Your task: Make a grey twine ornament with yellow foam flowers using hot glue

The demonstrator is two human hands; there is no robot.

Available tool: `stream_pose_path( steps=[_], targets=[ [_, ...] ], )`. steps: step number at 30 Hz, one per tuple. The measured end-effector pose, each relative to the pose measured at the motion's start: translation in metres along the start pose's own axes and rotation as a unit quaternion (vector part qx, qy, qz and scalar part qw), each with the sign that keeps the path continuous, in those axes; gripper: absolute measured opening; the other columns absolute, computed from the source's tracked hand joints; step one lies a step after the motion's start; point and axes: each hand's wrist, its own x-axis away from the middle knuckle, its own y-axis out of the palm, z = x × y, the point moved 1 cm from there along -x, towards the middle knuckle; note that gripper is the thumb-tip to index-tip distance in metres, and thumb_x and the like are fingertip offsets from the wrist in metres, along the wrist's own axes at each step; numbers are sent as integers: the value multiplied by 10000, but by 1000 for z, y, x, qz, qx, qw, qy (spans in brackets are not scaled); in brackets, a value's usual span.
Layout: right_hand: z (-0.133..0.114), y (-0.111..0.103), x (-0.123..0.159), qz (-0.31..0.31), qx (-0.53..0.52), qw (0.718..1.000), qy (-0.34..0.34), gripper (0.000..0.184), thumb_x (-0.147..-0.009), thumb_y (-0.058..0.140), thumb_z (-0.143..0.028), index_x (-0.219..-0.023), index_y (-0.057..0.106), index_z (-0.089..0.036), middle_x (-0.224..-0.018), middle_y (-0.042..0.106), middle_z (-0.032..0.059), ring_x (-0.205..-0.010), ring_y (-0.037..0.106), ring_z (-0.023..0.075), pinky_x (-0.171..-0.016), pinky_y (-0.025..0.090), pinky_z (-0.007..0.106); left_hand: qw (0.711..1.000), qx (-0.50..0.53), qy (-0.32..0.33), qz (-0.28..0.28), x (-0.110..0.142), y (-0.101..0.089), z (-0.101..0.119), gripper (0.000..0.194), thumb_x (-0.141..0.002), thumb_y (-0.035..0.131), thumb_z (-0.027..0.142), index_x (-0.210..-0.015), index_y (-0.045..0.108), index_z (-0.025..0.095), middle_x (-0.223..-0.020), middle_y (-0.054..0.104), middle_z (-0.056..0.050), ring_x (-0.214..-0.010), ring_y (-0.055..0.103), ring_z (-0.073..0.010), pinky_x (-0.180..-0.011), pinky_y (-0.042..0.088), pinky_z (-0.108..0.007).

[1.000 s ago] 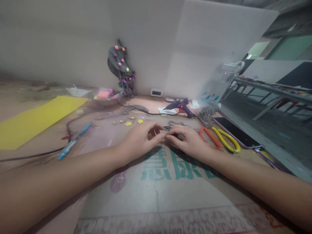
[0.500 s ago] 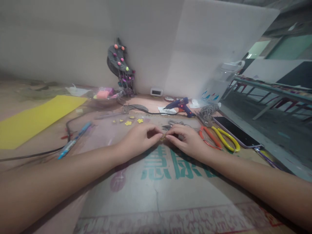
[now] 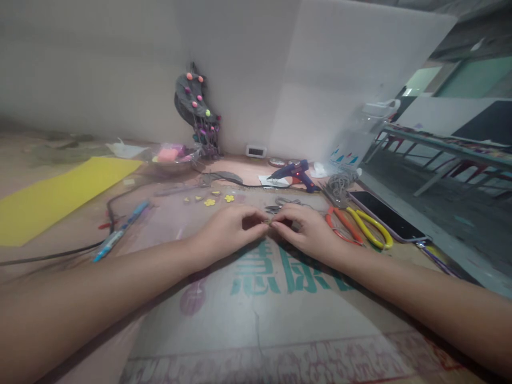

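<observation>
Over the middle of the printed board, my left hand and my right hand meet at the fingertips. Each pinches a small yellowish piece between thumb and forefinger; the fingers cover most of it, and its shape cannot be made out. Beyond my left hand lie two yellow flower cutouts and several small yellow scraps. Dark metal tips of a tool show just behind my right fingers. To the right of that hand are an orange-handled tool and a yellow-handled one.
A blue glue gun with a lit red light rests at the back, its dark cord running left. A phone and grey yarn lie right. Leftward are yellow sheet, blue pen, plastic-wrapped bowl and a grey pom-pom ornament.
My fingertips have shifted very slightly around the small piece, and less of its yellow shows. Both hands stay pinched in the same place.
</observation>
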Motion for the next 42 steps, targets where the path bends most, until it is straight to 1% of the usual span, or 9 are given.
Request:
stream_pose_path(
  steps=[9, 13, 15, 18, 22, 28, 34, 39, 42],
  targets=[
    [-1, -2, 1, -3, -8, 1000, 1, 197, -920, 510, -246, -861, 684, -175, -774, 642, 42, -747, 587, 154, -690, 449, 273, 1000, -1, -14, 19, 0, 0, 0, 210, -876, 528, 276, -916, 723, 207, -857, 734, -3, -771, 634, -158, -708, 450, -251],
    [-2, -2, 1, 12, -58, 997, 59, 191, -913, 497, -238, -951, 679, -194, -862, 693, 50, -794, 632, 167, -722, 473, 291, 997, 42, -51, 37, -2, -1, -5, 214, -870, 540, 303, -920, 720, 198, -849, 724, -9, -749, 623, -156, -711, 463, -258],
    [-4, -1, 2, 5, -121, 986, 112, 198, -907, 499, -243, -1031, 649, -208, -778, 679, 23, -715, 634, 154, -666, 480, 282, 995, 69, -66, 41, -3, -1, -8, 213, -866, 548, 313, -913, 717, 192, -842, 715, -13, -738, 615, -153, -704, 465, -259],
    [-6, 4, 4, -17, -246, 953, 178, 217, -902, 504, -271, -1097, 576, -211, -632, 607, -28, -598, 603, 134, -569, 471, 252, 988, 126, -79, 30, -4, 0, -10, 211, -863, 556, 317, -926, 703, 180, -837, 705, -23, -726, 612, -148, -664, 463, -249],
    [-8, 8, 3, -28, -324, 922, 210, 178, -870, 558, -290, -1024, 542, -202, -656, 621, -28, -597, 601, 120, -570, 479, 239, 975, 204, -92, 12, -5, 3, -10, 200, -844, 594, 324, -926, 663, 155, -838, 688, -32, -719, 613, -139, -639, 462, -236],
    [-8, 6, 3, -15, -325, 921, 215, 156, -847, 590, -343, -827, 550, -193, -660, 607, -27, -567, 577, 101, -549, 467, 225, 961, 257, -102, 6, -5, 6, -12, 172, -819, 626, 311, -887, 623, 153, -792, 665, -15, -680, 599, -124, -617, 458, -229],
    [-9, 2, 4, 5, -276, 939, 205, 163, -858, 568, -354, -832, 578, -194, -646, 620, -23, -556, 570, 103, -530, 455, 219, 963, 253, -93, -17, -4, 6, -9, 138, -806, 640, 279, -874, 635, 158, -784, 669, -7, -707, 610, -127, -654, 473, -233],
    [-8, 3, 4, 1, -242, 950, 196, 142, -855, 575, -335, -826, 589, -196, -672, 626, -22, -567, 586, 104, -530, 455, 217, 973, 219, -76, 6, -3, 4, -8, 243, -850, 593, 374, -958, 640, 161, -843, 682, -32, -755, 628, -148, -673, 483, -247],
    [-8, 3, 4, -8, -227, 954, 196, 126, -856, 573, -315, -823, 593, -195, -667, 629, -20, -577, 594, 110, -544, 463, 223, 979, 191, -76, 6, -2, 3, -6, 259, -862, 567, 391, -943, 652, 160, -814, 687, -34, -720, 627, -152, -645, 477, -247]
  ],
)
